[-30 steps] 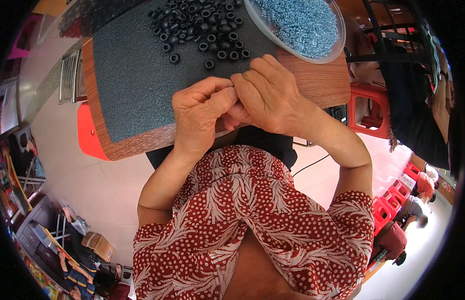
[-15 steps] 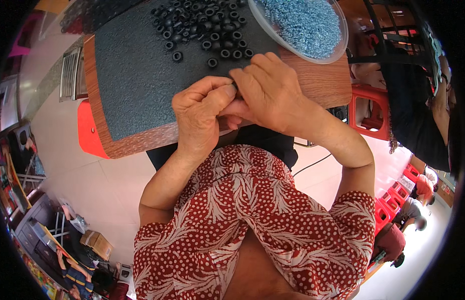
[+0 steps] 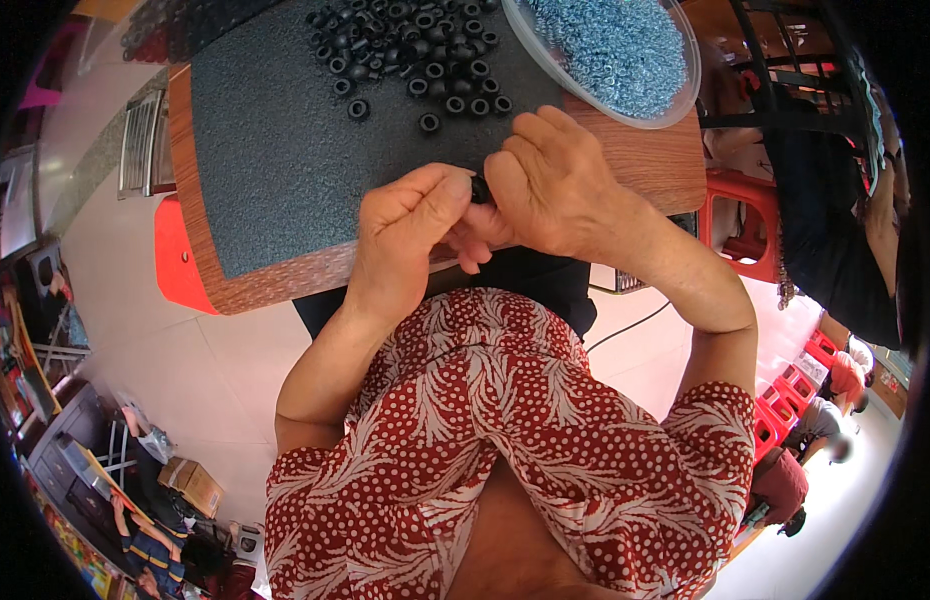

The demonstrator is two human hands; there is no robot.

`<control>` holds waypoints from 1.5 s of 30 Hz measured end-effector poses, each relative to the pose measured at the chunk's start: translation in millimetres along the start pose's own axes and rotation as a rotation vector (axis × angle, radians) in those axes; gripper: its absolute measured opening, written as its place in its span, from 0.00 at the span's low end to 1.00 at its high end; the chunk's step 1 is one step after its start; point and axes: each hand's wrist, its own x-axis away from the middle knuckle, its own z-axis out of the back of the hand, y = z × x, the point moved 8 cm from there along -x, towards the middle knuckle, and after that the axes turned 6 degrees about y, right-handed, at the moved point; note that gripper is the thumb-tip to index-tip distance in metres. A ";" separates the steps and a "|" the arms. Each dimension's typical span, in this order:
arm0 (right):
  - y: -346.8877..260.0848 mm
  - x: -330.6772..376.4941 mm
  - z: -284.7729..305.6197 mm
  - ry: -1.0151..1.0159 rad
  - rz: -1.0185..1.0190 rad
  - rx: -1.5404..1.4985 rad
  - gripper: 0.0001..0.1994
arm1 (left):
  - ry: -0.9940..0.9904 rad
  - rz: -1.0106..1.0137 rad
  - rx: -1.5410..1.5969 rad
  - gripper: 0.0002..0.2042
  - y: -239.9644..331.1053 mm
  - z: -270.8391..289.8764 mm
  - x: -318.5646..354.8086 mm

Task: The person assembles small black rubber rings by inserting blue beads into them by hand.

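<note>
Close together over the table's near edge, my hands are both closed. Thumb and fingers of my left hand (image 3: 405,225) pinch a small black round piece (image 3: 479,189), mostly covered by the fingers. My right hand (image 3: 557,185) is curled against the same piece from the right; whatever its fingertips hold is hidden. Beyond them a pile of small hollow black round pieces (image 3: 417,87) lies on a dark textured mat (image 3: 275,170). At the far right stands a clear round tub (image 3: 685,112) full of tiny bluish transparent rings (image 3: 615,55).
The wood-grain table (image 3: 645,165) ends just under my hands. Red plastic stools (image 3: 740,225) stand to the right, with a red seat (image 3: 180,260) at the left. A cable (image 3: 630,328) hangs below the table. Several people sit farther off, and a cardboard box (image 3: 192,485) lies lower left.
My hands have drawn slightly apart and a little to the right, so the black piece between them shows more. The pile and tub look undisturbed.
</note>
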 end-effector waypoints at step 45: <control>292.1 -114.9 19.5 -0.111 -0.691 0.219 0.19 | 0.327 -0.927 -1.473 0.13 62.3 -7.2 -24.4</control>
